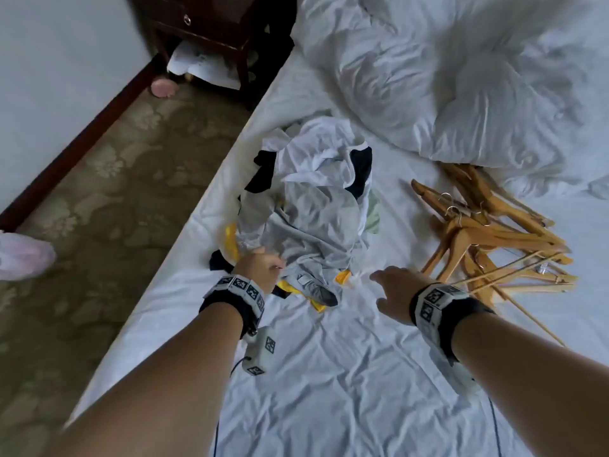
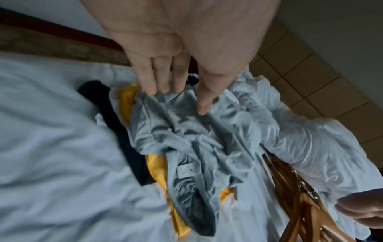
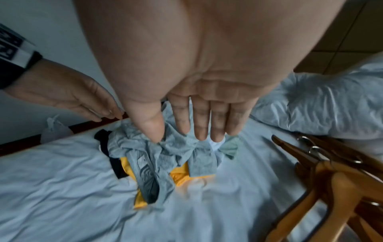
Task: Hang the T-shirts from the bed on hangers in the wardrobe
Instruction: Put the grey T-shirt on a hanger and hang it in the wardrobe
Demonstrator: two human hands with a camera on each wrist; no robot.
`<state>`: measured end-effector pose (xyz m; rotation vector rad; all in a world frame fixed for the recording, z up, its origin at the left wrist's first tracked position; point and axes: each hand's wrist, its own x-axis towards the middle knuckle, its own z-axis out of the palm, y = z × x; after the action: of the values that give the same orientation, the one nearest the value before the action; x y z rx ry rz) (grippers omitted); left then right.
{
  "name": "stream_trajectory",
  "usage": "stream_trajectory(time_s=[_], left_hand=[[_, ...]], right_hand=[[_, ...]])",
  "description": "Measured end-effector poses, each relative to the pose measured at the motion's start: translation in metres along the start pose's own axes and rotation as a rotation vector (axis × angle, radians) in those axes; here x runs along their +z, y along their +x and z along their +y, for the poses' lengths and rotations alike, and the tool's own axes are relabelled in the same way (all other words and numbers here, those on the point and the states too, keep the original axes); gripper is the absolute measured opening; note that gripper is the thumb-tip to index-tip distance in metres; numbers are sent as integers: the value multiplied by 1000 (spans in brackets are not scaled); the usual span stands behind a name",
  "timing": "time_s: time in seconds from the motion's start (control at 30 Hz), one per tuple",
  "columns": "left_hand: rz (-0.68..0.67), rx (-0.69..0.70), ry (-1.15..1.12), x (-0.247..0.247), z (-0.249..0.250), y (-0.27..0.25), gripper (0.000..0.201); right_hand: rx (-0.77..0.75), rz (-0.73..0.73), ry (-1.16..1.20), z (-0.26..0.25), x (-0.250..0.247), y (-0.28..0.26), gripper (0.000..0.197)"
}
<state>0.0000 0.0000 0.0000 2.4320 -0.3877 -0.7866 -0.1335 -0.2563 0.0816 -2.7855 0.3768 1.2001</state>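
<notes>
A heap of T-shirts lies on the white bed sheet (image 1: 329, 374) with a grey T-shirt (image 1: 309, 225) (image 2: 186, 135) (image 3: 157, 157) on top. Yellow (image 1: 230, 239), dark (image 1: 260, 173) and white (image 1: 323, 150) shirts show beneath it. My left hand (image 1: 260, 265) (image 2: 184, 101) has straight fingers; their tips and the thumb touch the grey shirt's near-left edge. My right hand (image 1: 392, 288) (image 3: 178, 139) hovers open over the sheet by the heap's near-right corner, holding nothing. Several wooden hangers (image 1: 487, 239) (image 3: 335, 180) lie piled to its right. No wardrobe is in view.
A crumpled white duvet (image 1: 461, 87) covers the far right of the bed. The bed's left edge drops to patterned carpet (image 1: 115, 192), where pink slippers (image 1: 163, 87) lie. A dark wooden nightstand (image 1: 211, 24) stands at the far left by the wall.
</notes>
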Motion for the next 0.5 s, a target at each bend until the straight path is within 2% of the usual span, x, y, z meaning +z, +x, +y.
stream_trajectory(time_s=[0.07, 0.17, 0.27, 0.37, 0.47, 0.5], left_hand=[[-31, -55, 11, 12, -8, 16, 31], [-92, -66, 71, 28, -10, 27, 31], [41, -127, 4, 39, -21, 38, 28], [199, -231, -95, 45, -23, 41, 12], [198, -246, -152, 41, -13, 40, 18], [162, -234, -129, 38, -9, 41, 12]], right_hand=[[25, -32, 2, 1, 8, 13, 62], [61, -41, 12, 2, 18, 26, 60], [72, -22, 38, 1, 24, 35, 58], [86, -23, 71, 1, 30, 41, 58], [86, -26, 80, 0, 31, 38, 57], [87, -25, 84, 1, 32, 36, 56]])
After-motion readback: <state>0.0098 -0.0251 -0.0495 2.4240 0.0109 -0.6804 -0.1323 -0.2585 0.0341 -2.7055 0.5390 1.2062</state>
